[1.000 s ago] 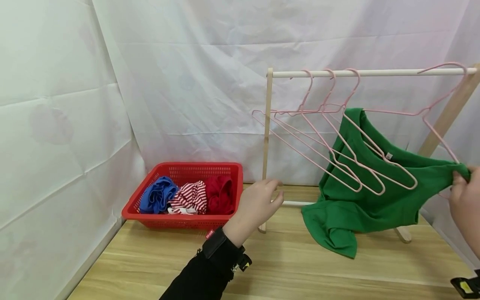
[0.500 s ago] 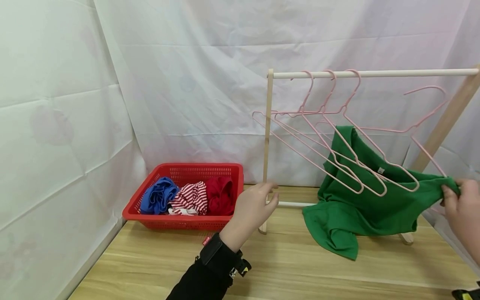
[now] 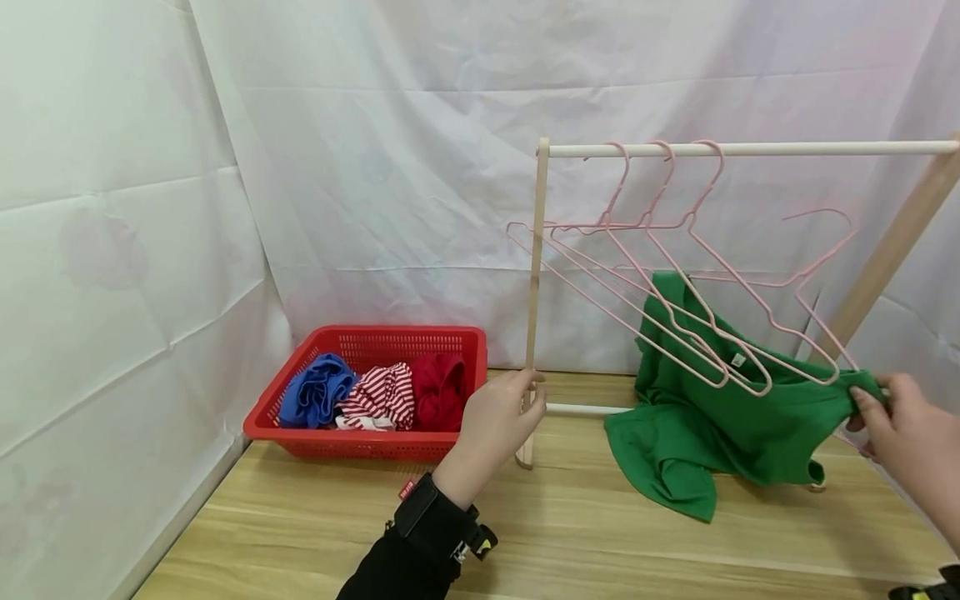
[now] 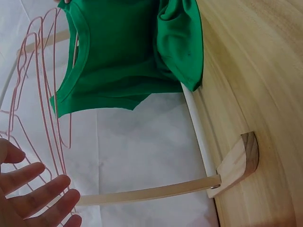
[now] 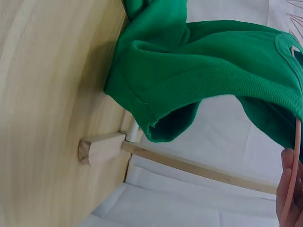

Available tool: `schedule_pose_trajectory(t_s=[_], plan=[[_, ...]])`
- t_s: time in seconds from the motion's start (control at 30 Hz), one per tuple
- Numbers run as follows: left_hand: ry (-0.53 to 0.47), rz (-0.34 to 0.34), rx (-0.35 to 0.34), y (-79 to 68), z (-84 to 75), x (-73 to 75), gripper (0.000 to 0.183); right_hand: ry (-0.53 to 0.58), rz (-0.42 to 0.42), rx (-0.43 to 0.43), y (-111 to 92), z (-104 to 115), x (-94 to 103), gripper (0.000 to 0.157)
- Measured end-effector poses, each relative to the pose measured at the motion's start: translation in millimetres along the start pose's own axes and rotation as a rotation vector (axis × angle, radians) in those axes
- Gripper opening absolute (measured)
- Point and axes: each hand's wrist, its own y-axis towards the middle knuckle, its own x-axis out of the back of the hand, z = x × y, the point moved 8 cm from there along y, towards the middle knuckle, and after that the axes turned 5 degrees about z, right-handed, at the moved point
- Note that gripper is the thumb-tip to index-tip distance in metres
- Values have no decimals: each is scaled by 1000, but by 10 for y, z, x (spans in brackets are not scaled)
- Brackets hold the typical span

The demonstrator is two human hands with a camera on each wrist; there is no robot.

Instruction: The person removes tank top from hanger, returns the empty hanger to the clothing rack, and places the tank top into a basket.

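Note:
A green sleeveless top [image 3: 772, 433] droops at the right of the rack, its lower part on the table. Inside it sits a pink hanger [image 3: 813, 267], whose hook is below the rail and apart from it. My right hand [image 3: 911, 425] pinches the top's right shoulder at the hanger's end. In the right wrist view, the hanger's pink arm [image 5: 297, 142] runs past the fingers, beside the top's ribbed armhole. Near the rack's left post, my left hand [image 3: 498, 425] is held in the air with nothing in it; its fingers [image 4: 42, 198] are spread and relaxed in the left wrist view.
Three other pink hangers [image 3: 705, 179] hang from the white rail [image 3: 810, 149], overlapping the top in the head view. A red basket [image 3: 352, 444] at the left holds blue, striped and dark red clothes. The wooden rack's left post [image 3: 536, 275] stands beside my left hand.
My right hand has moved left and down with the top and its hanger, bringing the hook from rail height to well under it. My left hand has drifted slightly left.

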Motion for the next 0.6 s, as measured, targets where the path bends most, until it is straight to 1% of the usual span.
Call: schedule_pose_trajectory(t_s=[0.13,0.23,0.4,0.6], plan=[[-8,5,12,-12,46,-22,21,-6,100,-3,3,-4,-114,34],[-21,4,18,-21,84,-27,21,4,152,8,5,0,-184,32],[-45,-1,33,-36,141,-33,25,25,239,4,-9,-6,-298,37],[-45,-2,40,-43,189,-44,28,68,297,29,-24,3,-394,35]])
